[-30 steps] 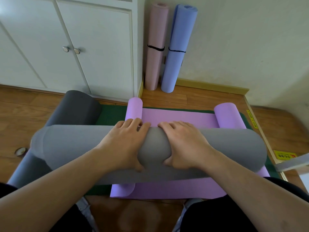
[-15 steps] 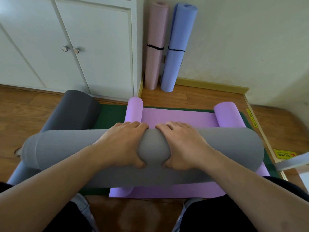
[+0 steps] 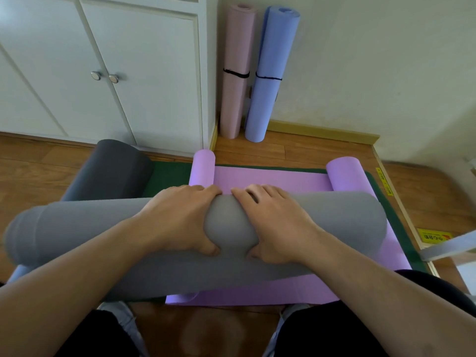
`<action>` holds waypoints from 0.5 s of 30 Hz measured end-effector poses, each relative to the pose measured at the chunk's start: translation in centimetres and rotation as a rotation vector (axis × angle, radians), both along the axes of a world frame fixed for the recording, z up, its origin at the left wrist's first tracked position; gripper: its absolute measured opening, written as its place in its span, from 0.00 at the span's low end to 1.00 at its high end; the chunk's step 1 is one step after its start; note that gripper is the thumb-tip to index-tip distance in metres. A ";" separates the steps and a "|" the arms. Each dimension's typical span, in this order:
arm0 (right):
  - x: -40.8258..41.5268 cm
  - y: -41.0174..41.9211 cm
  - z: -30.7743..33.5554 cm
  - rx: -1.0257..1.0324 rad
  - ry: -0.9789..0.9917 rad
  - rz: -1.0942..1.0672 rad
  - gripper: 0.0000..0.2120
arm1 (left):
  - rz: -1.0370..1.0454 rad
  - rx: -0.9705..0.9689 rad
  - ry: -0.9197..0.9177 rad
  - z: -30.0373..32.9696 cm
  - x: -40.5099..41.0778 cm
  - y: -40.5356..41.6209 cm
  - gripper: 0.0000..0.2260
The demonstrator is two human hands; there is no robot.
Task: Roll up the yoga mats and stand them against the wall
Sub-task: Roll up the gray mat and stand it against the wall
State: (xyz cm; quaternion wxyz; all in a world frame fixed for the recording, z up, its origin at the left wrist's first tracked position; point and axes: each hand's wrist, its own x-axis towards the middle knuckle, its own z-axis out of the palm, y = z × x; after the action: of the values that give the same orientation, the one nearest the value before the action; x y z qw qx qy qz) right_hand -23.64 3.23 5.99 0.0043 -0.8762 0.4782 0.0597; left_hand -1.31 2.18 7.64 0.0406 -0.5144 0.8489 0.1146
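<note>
A thick grey yoga mat roll [image 3: 77, 228] lies crosswise in front of me, over a flat purple mat [image 3: 270, 179]. My left hand [image 3: 177, 222] and my right hand [image 3: 278, 222] sit side by side on its middle. On both hands the fingers curve over the top and the thumbs dig into the near side. The purple mat's two far corners curl up into small rolls [image 3: 203, 166] [image 3: 345, 173]. A pink roll [image 3: 237, 73] and a blue roll [image 3: 270, 73], each bound with a black band, stand upright in the wall corner.
A dark green mat [image 3: 170, 173] lies under the purple one. A dark grey mat [image 3: 113, 168], partly rolled, lies to the left. White cabinet doors [image 3: 128, 47] stand at the back left. A yellow sticker [image 3: 435, 237] marks the floor on the right. My knees are at the bottom edge.
The grey roll's left end has shifted further left in view. Both hands stay on the roll's middle in the same grip.
</note>
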 end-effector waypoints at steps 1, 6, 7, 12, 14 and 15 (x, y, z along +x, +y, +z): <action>0.0 -0.1 -0.1 -0.012 -0.013 0.002 0.56 | -0.004 0.007 0.004 -0.1 -0.1 0.1 0.42; -0.5 -0.4 0.2 0.036 -0.119 -0.041 0.47 | -0.091 -0.174 -0.130 -1.0 -0.4 1.0 0.58; -0.6 -0.4 0.3 0.059 -0.128 -0.058 0.47 | -0.101 -0.197 -0.185 -1.3 -0.8 1.2 0.59; -0.6 -0.1 0.2 0.105 -0.127 -0.059 0.50 | -0.087 -0.210 -0.167 -2.2 -1.1 0.8 0.47; -0.5 0.2 0.0 0.070 -0.099 -0.043 0.56 | -0.077 -0.213 -0.121 -1.8 -0.6 0.4 0.43; -0.4 0.3 -0.1 0.054 -0.078 -0.035 0.59 | -0.072 -0.211 -0.101 -1.6 -0.4 0.4 0.42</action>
State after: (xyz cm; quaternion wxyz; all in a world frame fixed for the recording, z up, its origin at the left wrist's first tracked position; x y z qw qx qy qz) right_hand -24.05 3.57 5.93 0.0476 -0.8690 0.4910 0.0383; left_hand -1.74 2.54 6.06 0.0330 -0.4902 0.8710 -0.0032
